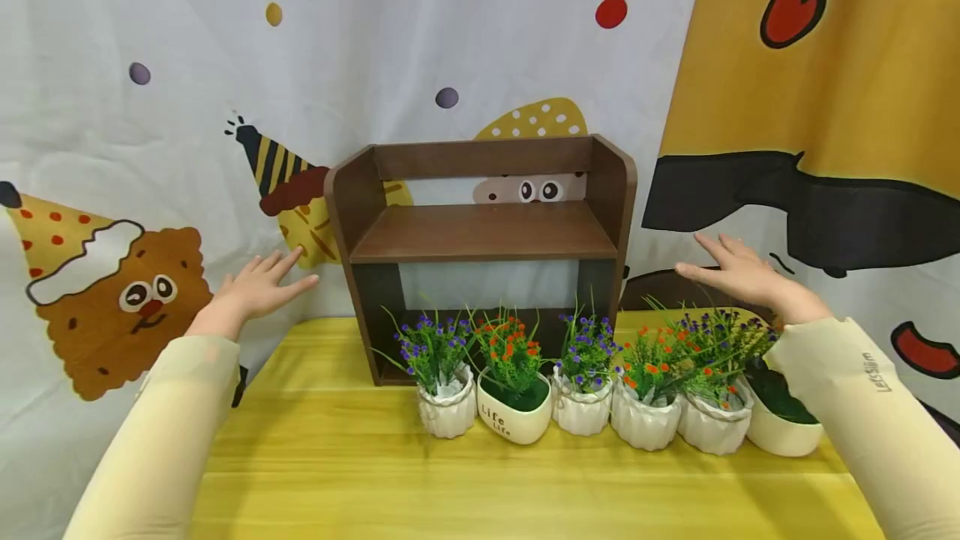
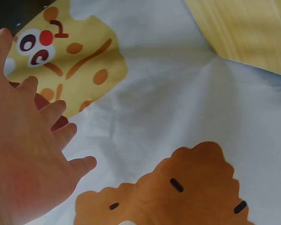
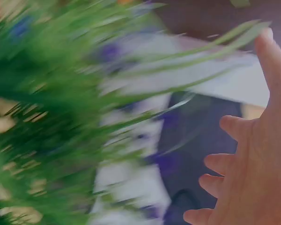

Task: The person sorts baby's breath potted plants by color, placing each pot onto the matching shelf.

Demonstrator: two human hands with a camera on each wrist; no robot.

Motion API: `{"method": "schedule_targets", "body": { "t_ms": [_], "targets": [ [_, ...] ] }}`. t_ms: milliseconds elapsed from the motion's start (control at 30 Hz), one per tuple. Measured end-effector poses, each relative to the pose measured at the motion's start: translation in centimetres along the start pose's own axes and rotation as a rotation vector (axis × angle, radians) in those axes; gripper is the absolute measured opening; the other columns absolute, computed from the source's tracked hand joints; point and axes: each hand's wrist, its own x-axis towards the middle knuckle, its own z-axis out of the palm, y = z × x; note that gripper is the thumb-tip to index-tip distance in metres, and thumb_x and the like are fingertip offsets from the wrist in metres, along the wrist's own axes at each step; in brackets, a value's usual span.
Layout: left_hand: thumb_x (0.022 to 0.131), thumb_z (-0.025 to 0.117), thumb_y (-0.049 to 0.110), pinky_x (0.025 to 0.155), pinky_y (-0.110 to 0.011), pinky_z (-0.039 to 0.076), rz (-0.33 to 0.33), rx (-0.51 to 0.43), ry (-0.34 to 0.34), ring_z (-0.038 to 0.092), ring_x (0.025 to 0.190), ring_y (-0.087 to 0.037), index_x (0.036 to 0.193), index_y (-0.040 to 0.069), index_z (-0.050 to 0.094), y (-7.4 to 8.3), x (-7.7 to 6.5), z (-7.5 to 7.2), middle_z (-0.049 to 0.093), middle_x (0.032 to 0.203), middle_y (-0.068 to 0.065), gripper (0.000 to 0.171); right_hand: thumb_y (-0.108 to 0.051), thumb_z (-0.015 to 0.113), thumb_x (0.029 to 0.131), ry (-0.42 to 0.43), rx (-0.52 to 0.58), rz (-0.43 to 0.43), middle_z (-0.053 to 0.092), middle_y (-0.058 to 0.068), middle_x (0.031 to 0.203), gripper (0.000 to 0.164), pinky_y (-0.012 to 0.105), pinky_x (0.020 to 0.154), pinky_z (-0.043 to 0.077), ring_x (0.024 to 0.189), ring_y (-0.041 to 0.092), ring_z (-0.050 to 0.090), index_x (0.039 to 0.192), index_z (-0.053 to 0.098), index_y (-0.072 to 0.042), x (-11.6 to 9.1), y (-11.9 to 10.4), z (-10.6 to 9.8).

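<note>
My left hand point(image 1: 255, 288) hovers left of the brown two-tier shelf point(image 1: 483, 233), fingers spread and holding nothing. On the other side, my right hand point(image 1: 738, 272) is raised with fingers extended, above the plants at the right end of the row. A potted plant with purple flowers point(image 1: 723, 340) stands below it; in the right wrist view its blurred green leaves point(image 3: 51, 103) fill the left side. Several other pots line up in front of the shelf, among them a white pot marked Life point(image 1: 513, 417) with orange flowers and a pleated white pot point(image 1: 447, 413) with purple ones.
The yellow wood-grain table point(image 1: 450, 494) carries the shelf and the pots. Behind it hangs a white curtain point(image 1: 360, 40) printed with cartoon figures. A white oval pot point(image 1: 783, 432) at the right end is partly covered by my right sleeve.
</note>
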Motion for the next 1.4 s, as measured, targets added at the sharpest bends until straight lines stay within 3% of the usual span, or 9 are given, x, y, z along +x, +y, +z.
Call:
{"method": "schedule_targets", "body": {
  "t_ms": [167,267,367,533,733,933,1233,1400],
  "targets": [
    [0.096,0.032,0.067,0.103,-0.076,0.001,0.047,-0.030,0.049,0.002,0.138,-0.055,0.157,0.018,0.001,0.0,-0.6,-0.4,0.005,0.156,-0.030,0.085,-0.048,0.041,0.101,0.081,0.074,-0.103,-0.011,0.031,0.155,0.080,0.075,0.103,-0.003,0.140,0.050,-0.014,0.155,0.000,-0.005,-1.3,-3.6,-2.1],
    [0.098,0.034,0.062,0.105,-0.073,0.006,0.090,-0.071,0.095,0.006,0.138,-0.055,0.157,0.017,0.002,0.1,-1.0,-0.4,0.008,0.156,-0.031,0.080,-0.044,0.043,0.102,0.158,0.078,-0.173,-0.004,0.027,0.158,0.075,0.071,0.107,-0.001,0.143,0.044,-0.009,0.156,0.007,-0.006,-2.4,-6.2,-2.4],
    [0.101,0.034,0.056,0.107,-0.069,0.011,0.140,-0.137,0.136,0.011,0.139,-0.053,0.157,0.015,0.003,0.5,-1.3,0.0,0.011,0.156,-0.030,0.076,-0.039,0.049,0.101,0.235,0.082,-0.260,0.005,0.025,0.159,0.072,0.069,0.109,0.003,0.145,0.042,-0.002,0.156,0.016,-0.007,-3.8,-8.9,-2.0],
    [0.100,0.031,0.058,0.108,-0.067,0.018,0.165,-0.222,0.166,0.017,0.140,-0.048,0.157,0.023,0.001,1.8,-1.3,1.8,0.015,0.158,-0.023,0.073,-0.034,0.061,0.096,0.302,0.056,-0.412,0.023,0.020,0.156,0.070,0.068,0.106,0.020,0.142,0.043,0.019,0.153,0.030,-0.009,-5.8,-13.0,0.1],
    [0.099,0.035,0.059,0.103,-0.067,0.028,0.174,-0.326,0.243,0.034,0.134,-0.046,0.156,0.035,-0.002,3.6,-1.3,4.2,0.024,0.157,-0.018,0.071,-0.038,0.067,0.091,0.291,0.007,-0.568,0.032,0.008,0.155,0.070,0.063,0.103,0.032,0.139,0.035,0.031,0.151,0.035,-0.020,-7.6,-17.1,4.0],
    [0.100,0.045,0.049,0.096,-0.061,0.042,0.227,-0.428,0.372,0.051,0.120,-0.045,0.157,0.033,0.002,4.9,-1.5,6.5,0.036,0.151,-0.021,0.073,-0.042,0.072,0.086,0.248,0.019,-0.733,0.036,-0.001,0.153,0.073,0.055,0.103,0.038,0.136,0.024,0.038,0.149,0.039,-0.024,-9.3,-20.2,7.3],
    [0.097,0.059,0.034,0.080,-0.055,0.054,0.225,-0.589,0.547,0.064,0.103,-0.039,0.155,0.043,0.001,6.0,-1.5,9.7,0.044,0.145,-0.022,0.082,-0.035,0.075,0.085,0.173,0.217,-0.942,0.045,-0.002,0.146,0.067,0.035,0.105,0.040,0.133,0.019,0.042,0.143,0.047,-0.017,-10.7,-22.1,10.7],
    [0.095,0.065,0.027,0.076,-0.052,0.056,0.207,-0.607,0.598,0.066,0.097,-0.037,0.155,0.042,0.004,6.4,-1.5,11.1,0.047,0.141,-0.023,0.087,-0.034,0.073,0.087,0.117,0.323,-1.031,0.049,-0.001,0.142,0.064,0.035,0.105,0.041,0.130,0.019,0.046,0.142,0.047,-0.014,-10.4,-22.7,14.1]
  ]
}}
